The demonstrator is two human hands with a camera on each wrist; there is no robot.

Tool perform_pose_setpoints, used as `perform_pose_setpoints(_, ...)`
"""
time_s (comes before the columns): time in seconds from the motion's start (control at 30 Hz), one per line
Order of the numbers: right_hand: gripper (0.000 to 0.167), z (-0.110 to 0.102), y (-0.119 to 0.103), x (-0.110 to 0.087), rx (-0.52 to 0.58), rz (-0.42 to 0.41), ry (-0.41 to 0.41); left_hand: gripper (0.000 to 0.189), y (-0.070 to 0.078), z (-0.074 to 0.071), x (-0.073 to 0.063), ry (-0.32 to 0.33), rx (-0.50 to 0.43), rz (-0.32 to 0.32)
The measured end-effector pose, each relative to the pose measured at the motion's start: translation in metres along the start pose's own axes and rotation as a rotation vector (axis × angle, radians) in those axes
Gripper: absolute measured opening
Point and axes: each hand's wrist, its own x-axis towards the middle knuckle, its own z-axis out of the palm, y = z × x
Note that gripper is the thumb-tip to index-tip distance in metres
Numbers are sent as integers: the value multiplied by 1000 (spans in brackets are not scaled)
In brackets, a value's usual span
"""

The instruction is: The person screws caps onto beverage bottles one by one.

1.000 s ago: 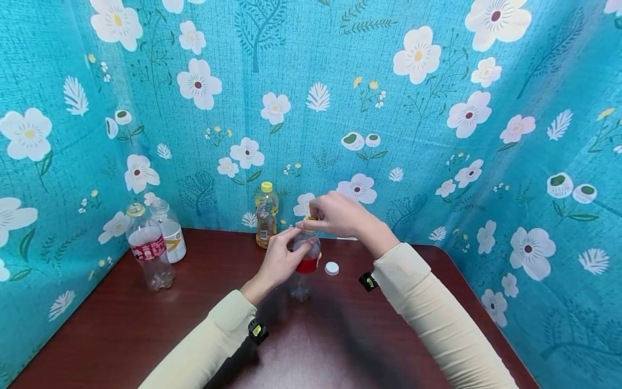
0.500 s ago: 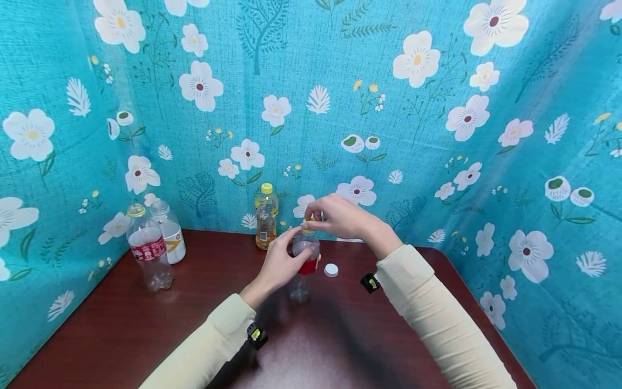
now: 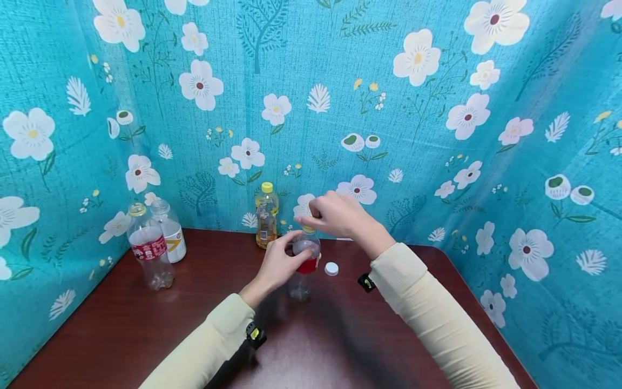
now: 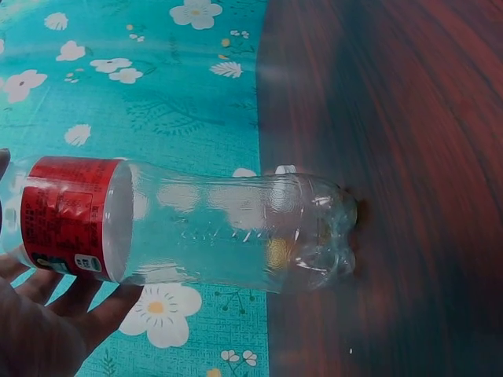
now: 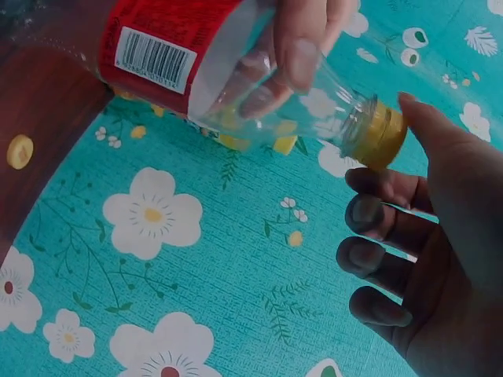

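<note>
A clear plastic bottle (image 3: 300, 290) with a red label (image 4: 71, 216) stands upright on the table. My left hand (image 3: 278, 265) grips it around the label and shoulder, thumb on the near side. In the right wrist view a yellow cap (image 5: 380, 137) sits on the bottle's neck. My right hand (image 3: 336, 217) is over the top, pinching this cap between thumb and index finger (image 5: 365, 181); the other fingers are curled below. From the head camera, the right hand partly hides the cap.
A white cap (image 3: 331, 268) lies right of the bottle. Another small yellow round piece (image 5: 20, 151) lies on the table. A yellow-capped bottle (image 3: 266, 216) stands behind; two uncapped-looking bottles, one red-labelled (image 3: 149, 251) and one white (image 3: 174, 240), stand left. A floral curtain (image 3: 311, 108) borders the table.
My right hand has turned at the wrist and its fingers have shifted around the cap. The left hand and the bottle stay almost where they were.
</note>
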Motion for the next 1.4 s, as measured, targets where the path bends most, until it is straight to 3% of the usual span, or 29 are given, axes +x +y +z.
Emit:
perform_pose_setpoints(0.17, 30, -10, 7, -3, 133, -35, -87, 46, -2, 1, 1, -12, -6, 8)
perform_pose_setpoints(0.3, 30, -15, 10, -4, 202, -136, -189, 46, -1, 1, 1, -9, -7, -7)
perform_pose_setpoints(0.47, 19, -13, 11, -2, 229, -199, -190, 55, -2, 1, 1, -11, 16, -18)
perform_pose_setpoints(0.73, 17, -12, 10, -1, 221, -202, -181, 64, -6, 5, -1, -13, 49, -34)
perform_pose_setpoints(0.9, 15, -10, 7, 0, 171, -140, -159, 59, -6, 7, -1, -19, 27, -22)
perform_pose_setpoints(1.13, 49, -5, 1, 0, -9, -29, -52, 57, -7, 7, -1, -18, 12, -18)
perform_pose_setpoints(1.23, 43, -10, 3, -2, 39, -14, -70, 56, -8, 8, -1, -25, 3, -16)
perform_pose_setpoints(1.4, 33, -23, 5, -2, 173, -33, -183, 57, -10, 6, 0, -37, -15, -11)
